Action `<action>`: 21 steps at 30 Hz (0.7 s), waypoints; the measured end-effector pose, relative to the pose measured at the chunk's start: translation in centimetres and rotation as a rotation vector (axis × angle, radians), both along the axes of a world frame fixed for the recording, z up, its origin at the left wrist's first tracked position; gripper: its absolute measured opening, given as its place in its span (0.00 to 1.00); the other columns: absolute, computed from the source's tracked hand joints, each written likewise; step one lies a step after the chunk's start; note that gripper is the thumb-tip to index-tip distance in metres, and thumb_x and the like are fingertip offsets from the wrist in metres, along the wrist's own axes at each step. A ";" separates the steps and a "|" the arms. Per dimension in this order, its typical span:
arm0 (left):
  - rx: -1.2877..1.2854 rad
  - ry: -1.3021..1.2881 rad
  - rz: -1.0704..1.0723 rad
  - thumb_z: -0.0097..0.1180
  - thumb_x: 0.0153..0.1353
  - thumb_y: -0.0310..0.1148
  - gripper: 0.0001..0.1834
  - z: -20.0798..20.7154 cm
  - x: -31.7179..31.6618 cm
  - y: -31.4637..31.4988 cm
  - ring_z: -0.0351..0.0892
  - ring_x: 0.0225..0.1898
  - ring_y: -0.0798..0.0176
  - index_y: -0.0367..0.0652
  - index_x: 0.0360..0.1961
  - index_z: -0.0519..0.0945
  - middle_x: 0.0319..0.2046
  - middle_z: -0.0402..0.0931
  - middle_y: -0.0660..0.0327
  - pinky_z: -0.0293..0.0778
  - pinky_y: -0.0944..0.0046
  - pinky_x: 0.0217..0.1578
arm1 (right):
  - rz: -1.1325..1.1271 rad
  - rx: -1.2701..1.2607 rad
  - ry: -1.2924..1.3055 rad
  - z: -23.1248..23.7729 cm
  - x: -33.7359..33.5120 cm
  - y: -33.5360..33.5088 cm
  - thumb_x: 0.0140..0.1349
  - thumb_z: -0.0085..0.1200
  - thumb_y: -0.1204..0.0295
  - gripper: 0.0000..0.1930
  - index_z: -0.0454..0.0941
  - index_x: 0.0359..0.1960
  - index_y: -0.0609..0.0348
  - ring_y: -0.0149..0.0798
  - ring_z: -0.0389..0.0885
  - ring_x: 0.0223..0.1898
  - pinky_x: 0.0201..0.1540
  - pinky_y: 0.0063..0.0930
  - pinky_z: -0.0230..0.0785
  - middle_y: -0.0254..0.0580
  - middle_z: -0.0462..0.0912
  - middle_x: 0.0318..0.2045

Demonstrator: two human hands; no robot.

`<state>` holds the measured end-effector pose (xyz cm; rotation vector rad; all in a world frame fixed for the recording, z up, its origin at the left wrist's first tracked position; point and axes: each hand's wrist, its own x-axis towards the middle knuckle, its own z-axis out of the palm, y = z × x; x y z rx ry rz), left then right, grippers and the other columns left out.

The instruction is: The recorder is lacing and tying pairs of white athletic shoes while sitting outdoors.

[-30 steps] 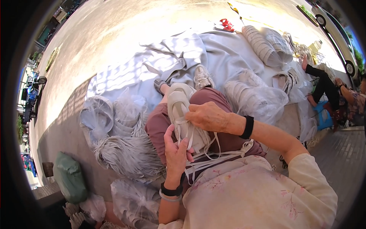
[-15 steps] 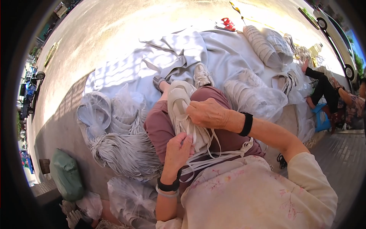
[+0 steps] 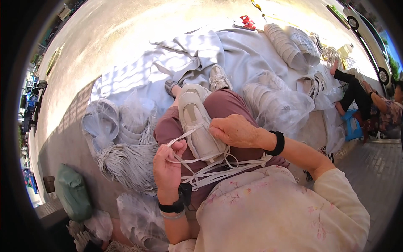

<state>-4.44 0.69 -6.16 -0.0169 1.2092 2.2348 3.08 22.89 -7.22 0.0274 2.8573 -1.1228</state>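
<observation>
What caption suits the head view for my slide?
Seated person's left hand pulls a white lace while right hand steadies a white shoe.

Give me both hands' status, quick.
Left hand: closed, pinching a white lace.
Right hand: curled on the white shoe in the lap; grip unclear.

Left hand (image 3: 168, 166): shifted toward 9 o'clock, off the shoe (image 3: 198, 124); white lace (image 3: 184, 135) now drawn taut from its fingers (image 3: 179, 148).
</observation>
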 end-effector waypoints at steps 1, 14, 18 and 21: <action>-0.004 -0.010 0.000 0.41 0.66 0.33 0.16 0.1 0.0 -0.1 0.78 0.40 0.54 0.41 0.19 0.65 0.29 0.76 0.56 0.69 0.50 0.54 | 0.000 -0.004 -0.010 0.4 0.4 0.0 0.64 0.47 0.66 0.09 0.72 0.30 0.59 0.46 0.79 0.27 0.29 0.39 0.68 0.43 0.78 0.25; 0.501 -0.343 0.030 0.34 0.71 0.38 0.16 0.4 -1.3 -5.6 0.65 0.21 0.66 0.44 0.28 0.69 0.16 0.64 0.67 0.72 0.58 0.35 | -0.721 -1.652 0.635 6.6 15.7 22.6 0.72 0.37 0.66 0.13 0.69 0.35 0.61 0.21 0.48 0.11 0.08 0.16 0.43 0.24 0.50 0.12; 0.378 -0.289 -0.088 0.35 0.71 0.39 0.17 2.1 0.7 -5.0 0.55 0.13 0.71 0.43 0.27 0.69 0.11 0.57 0.69 0.63 0.68 0.18 | -0.747 -1.636 0.374 5.5 15.1 18.6 0.71 0.37 0.65 0.14 0.69 0.33 0.61 0.20 0.48 0.10 0.08 0.15 0.43 0.22 0.51 0.11; 0.266 -0.216 -0.261 0.38 0.70 0.39 0.18 2.4 3.0 -4.9 0.53 0.11 0.74 0.42 0.26 0.70 0.12 0.58 0.70 0.56 0.74 0.13 | -0.465 -1.264 -0.207 6.7 11.0 8.5 0.69 0.41 0.60 0.17 0.75 0.36 0.63 0.19 0.57 0.11 0.12 0.14 0.50 0.22 0.58 0.11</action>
